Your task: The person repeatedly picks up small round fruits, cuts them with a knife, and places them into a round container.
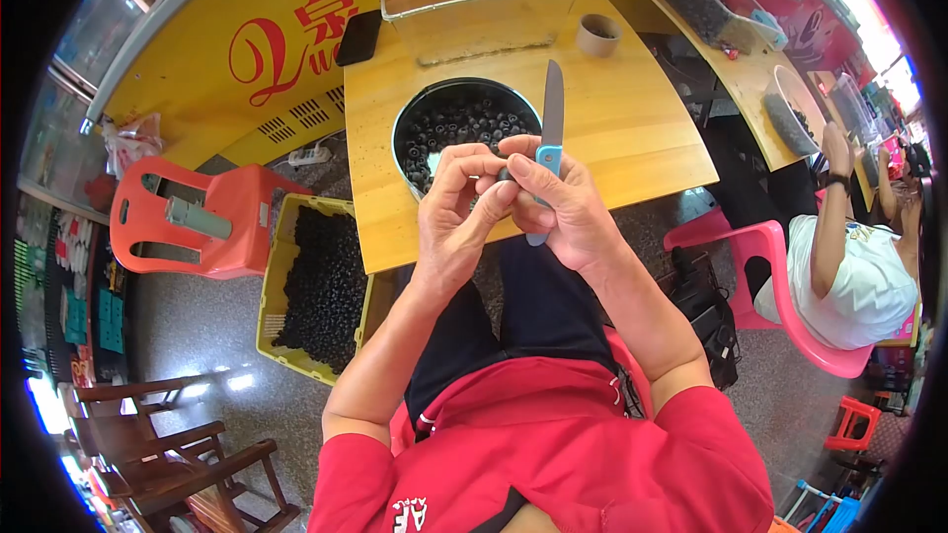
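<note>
My right hand (565, 199) is closed around the light-blue handle of a knife (554, 109), its blade pointing up and away from me. Between the fingertips of both hands is a small dark round piece (505, 175), mostly covered. The fingers of my left hand (456, 209) are bent and pinch this piece from the left. Just beyond my hands, a round bowl (397, 134) on the wooden table (632, 138) holds many small black ring-like pieces (459, 123).
A yellow crate (269, 311) full of black pieces stands on the floor at left, beside an orange chair (188, 212). A clear bin (484, 15), a cup (597, 36) and a phone (359, 38) are on the table. A person (839, 266) sits at right.
</note>
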### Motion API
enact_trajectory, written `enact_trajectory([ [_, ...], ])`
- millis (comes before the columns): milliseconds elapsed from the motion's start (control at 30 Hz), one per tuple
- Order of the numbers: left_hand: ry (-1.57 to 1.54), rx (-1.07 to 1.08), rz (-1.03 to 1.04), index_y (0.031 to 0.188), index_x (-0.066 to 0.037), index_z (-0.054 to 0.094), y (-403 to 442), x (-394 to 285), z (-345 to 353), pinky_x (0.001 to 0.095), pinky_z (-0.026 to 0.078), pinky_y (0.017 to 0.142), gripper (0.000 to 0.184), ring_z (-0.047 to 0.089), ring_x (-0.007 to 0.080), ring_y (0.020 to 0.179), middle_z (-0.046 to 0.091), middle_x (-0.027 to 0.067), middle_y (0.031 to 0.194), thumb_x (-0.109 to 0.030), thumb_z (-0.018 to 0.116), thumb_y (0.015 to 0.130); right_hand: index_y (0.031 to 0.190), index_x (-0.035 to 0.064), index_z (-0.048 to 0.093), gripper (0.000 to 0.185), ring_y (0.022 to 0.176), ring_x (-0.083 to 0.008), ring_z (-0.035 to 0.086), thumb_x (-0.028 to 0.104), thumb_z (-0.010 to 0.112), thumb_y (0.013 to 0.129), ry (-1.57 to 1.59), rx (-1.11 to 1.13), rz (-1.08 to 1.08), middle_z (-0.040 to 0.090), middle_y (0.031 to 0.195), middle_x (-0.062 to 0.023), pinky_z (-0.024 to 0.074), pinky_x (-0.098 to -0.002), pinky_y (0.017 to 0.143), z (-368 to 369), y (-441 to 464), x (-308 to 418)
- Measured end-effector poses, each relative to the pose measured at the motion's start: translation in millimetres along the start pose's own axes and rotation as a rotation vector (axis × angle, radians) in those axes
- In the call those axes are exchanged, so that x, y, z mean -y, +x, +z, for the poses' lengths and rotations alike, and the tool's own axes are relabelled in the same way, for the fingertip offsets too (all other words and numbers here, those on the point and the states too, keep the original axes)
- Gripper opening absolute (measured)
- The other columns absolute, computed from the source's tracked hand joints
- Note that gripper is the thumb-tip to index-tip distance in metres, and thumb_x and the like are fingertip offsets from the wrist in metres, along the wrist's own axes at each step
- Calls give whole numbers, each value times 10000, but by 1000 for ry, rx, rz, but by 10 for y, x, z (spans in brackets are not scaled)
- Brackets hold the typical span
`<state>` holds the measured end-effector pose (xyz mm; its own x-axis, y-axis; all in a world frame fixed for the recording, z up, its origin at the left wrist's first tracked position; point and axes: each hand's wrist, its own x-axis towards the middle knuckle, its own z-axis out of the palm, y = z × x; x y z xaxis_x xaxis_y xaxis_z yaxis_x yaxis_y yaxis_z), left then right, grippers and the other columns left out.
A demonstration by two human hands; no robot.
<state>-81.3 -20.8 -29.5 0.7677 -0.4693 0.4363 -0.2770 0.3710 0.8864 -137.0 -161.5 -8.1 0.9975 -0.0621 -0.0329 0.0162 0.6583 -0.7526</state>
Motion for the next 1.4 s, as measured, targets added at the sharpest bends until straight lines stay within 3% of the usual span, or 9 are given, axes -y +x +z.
enact_trajectory([
  [133,-12,-58,-4,1096,-23,582,-18,34,88,229,440,830,173,475,83,904,445,33,1105,-67,633,936,1157,42,577,307,491,2,418,236,670,937,-87,-31,-39,597,760,30,312,-182,422,32,-8,19],
  [233,-2,-26,7,1092,-25,569,-20,1,57,224,437,840,155,482,86,924,439,39,1111,-76,611,952,1179,25,571,313,534,-30,475,228,647,954,-171,71,-53,593,762,35,392,-217,466,-13,-36,93],
  [333,-19,-32,20,1083,-23,563,-30,-10,-7,224,441,879,152,523,87,956,480,36,1089,-94,612,957,1136,14,599,280,620,-127,579,216,647,948,-578,-59,-223,603,747,-13,474,-273,563,82,-110,174],
  [433,-135,-36,-130,1079,-16,565,-47,-124,-41,234,453,887,160,553,86,964,540,22,1046,-95,622,953,1040,13,628,221,728,-239,637,200,661,926,-1156,2,-640,613,777,-81,510,-328,659,-35,-81,167],
  [533,-203,-40,-152,1064,-10,576,-53,-127,-49,246,465,879,155,568,88,956,574,13,1014,-76,638,939,969,20,636,180,758,-287,642,173,685,887,-1345,70,-780,614,846,-123,512,-354,647,-20,-98,212],
  [833,-267,-11,-103,1058,-11,590,-72,48,-125,263,468,884,150,558,108,988,557,26,1044,-50,647,925,972,35,638,181,760,-287,648,96,697,812,-1465,80,-805,622,899,-93,518,-372,624,-85,-100,161],
  [1333,-277,11,-101,1059,-6,589,-68,12,-96,278,475,879,145,583,131,940,573,50,1026,-49,636,929,939,53,640,129,715,-284,630,93,686,825,-1503,51,-835,602,840,-83,500,-380,603,-103,-86,177],
  [1400,-321,42,-83,1048,-5,592,-78,-45,-82,277,476,861,144,584,133,920,580,61,1000,-50,644,921,949,22,653,114,733,-295,642,68,676,848,-1573,11,-762,632,865,-124,511,-362,630,-135,-71,194],
])
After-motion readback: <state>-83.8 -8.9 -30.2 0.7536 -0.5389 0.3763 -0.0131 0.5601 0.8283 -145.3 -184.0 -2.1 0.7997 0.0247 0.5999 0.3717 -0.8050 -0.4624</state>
